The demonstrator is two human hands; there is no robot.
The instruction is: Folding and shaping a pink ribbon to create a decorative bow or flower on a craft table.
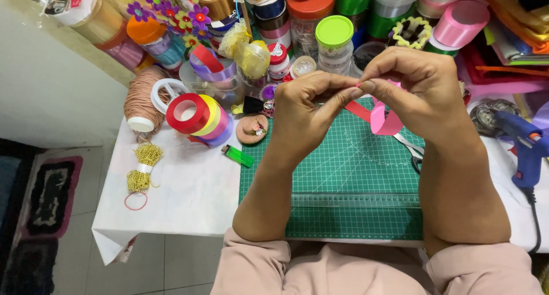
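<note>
1. Two hands meet above the green cutting mat (354, 175), fingertips pressed together on a pink ribbon (382, 122)
2. Left hand (306, 109) is closed in a pinch, thumb and forefinger clamped on the ribbon's end where it meets the right fingertips
3. Right hand (423, 92) is likewise pinched shut on the same ribbon, whose loop curls down just below its palm
4. Between the two hands a red strip (357, 110) runs slanting down and to the right, toward the pink loop; whether it is a second ribbon or the other face of the same one I cannot tell
5. Both hands touch the ribbon, so neither is nearer; the loop hangs on the right hand's side
6. Below the right wrist lie scissors (413, 147) on the mat, partly hidden by the arm
7. Left of the left hand sit a green lighter (237, 156), a small round brown ornament (252, 129) and a stack of ribbon rolls (200, 116) on the tabletop (183, 192)
8. Right of the right hand rests a blue glue gun (523, 143), well apart from the ribbon
</note>
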